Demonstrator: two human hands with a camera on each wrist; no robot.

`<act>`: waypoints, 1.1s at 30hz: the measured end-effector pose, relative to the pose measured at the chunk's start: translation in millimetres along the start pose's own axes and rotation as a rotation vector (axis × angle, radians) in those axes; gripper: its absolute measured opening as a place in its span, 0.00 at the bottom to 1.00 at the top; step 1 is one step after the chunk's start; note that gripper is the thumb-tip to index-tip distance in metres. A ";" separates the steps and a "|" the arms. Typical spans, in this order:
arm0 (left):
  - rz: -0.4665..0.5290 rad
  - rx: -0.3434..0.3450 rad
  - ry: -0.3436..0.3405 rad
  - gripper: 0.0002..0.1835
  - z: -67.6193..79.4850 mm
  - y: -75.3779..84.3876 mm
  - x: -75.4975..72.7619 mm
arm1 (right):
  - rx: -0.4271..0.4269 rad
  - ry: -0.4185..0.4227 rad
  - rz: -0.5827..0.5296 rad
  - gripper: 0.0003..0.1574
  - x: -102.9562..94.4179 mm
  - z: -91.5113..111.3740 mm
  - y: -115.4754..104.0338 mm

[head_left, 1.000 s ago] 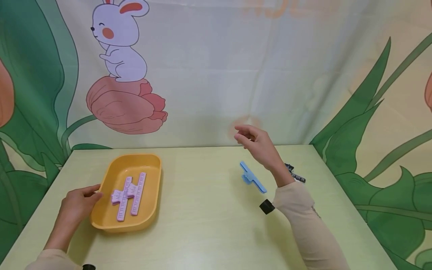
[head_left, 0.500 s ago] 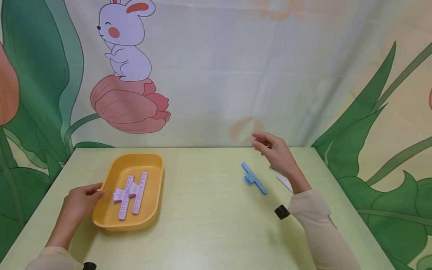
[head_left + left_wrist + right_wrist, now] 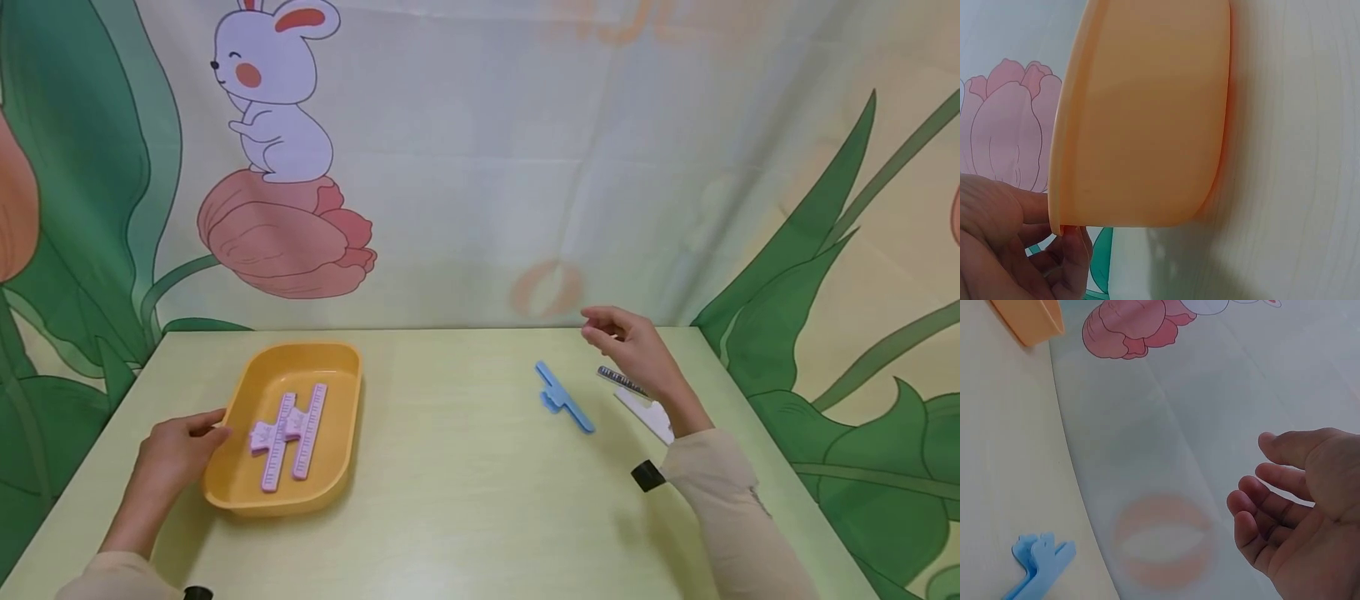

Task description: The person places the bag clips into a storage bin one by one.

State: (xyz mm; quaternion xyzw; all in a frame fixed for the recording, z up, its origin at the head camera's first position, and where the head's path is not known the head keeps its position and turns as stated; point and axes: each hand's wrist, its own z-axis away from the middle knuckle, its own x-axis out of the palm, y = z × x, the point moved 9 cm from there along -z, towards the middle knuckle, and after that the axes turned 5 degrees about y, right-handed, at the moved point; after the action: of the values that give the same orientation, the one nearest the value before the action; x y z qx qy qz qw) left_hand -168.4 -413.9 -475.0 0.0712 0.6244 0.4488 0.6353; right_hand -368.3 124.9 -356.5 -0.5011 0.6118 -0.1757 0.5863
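Note:
My left hand (image 3: 174,450) pinches the left rim of a yellow plastic tray (image 3: 341,487), also seen from its outer side in the left wrist view. Two pink ruler-patterned clips (image 3: 309,437) lie side by side in the tray, one overlapping the other. My right hand (image 3: 637,354) hovers above the right part of the table with loosely bent fingers and holds nothing. A blue long-bar clip (image 3: 566,397) lies on the table to its left. Partly behind the right hand and wrist lie a black-and-white piano-key strip (image 3: 621,379) and a flat white piece (image 3: 647,414).
The pale table (image 3: 450,483) meets a printed cloth backdrop (image 3: 450,208) at its far edge. The backdrop shows a rabbit, flowers and green leaves. A black strap end (image 3: 647,476) sticks out at the right sleeve cuff.
My right hand has moved right and slightly down, uncovering the piano-key strip and the white piece. The left hand stays at the tray rim, and the clips lie as before.

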 end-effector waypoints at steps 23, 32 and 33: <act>0.018 -0.021 -0.001 0.30 -0.8 -4.4 1.0 | -0.093 -0.104 0.087 0.25 14.0 1.0 31.4; 0.014 -0.009 0.009 0.29 -3.1 -5.1 1.2 | -0.108 -0.157 0.170 0.25 33.9 3.9 47.1; 0.017 -0.007 0.007 0.30 -3.3 -5.2 1.5 | -0.112 -0.164 0.179 0.25 36.2 4.5 48.6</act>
State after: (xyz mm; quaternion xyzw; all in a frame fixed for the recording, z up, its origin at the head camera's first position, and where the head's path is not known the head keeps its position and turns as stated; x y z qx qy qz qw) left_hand -169.0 -417.5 -480.2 0.0727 0.6245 0.4566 0.6295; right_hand -377.2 118.1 -416.3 -0.4894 0.6128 -0.0467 0.6187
